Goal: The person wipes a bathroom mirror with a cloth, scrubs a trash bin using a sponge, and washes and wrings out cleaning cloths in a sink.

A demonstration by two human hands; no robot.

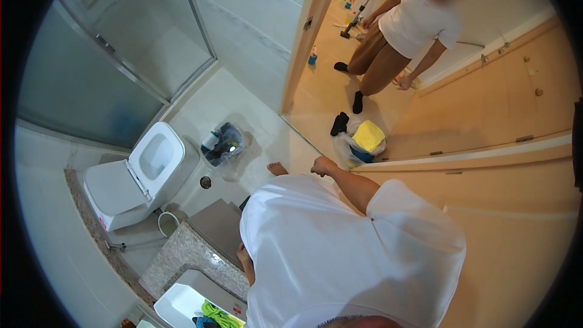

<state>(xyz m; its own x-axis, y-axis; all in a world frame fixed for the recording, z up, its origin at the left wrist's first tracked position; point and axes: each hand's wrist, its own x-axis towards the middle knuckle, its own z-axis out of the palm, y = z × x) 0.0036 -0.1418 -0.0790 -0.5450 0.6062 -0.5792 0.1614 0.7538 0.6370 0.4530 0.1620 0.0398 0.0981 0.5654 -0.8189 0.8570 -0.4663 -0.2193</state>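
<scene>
My left hand shows at the left edge of my white shirt, beside the grey cabinet front under a speckled stone counter. The shirt hides part of this hand, so its fingers cannot be read. My right hand is out by the doorway with its fingers curled in, and nothing shows in it. Nearest to it is a clear plastic bag with a yellow cloth on top. A lined waste bin stands on the floor ahead, with a bottle at its rim.
A toilet with raised lid stands left, near a small pail. A white basin holds green and blue cloths. Glass shower panels are behind. Beyond the doorway, another person stands near a long-handled tool.
</scene>
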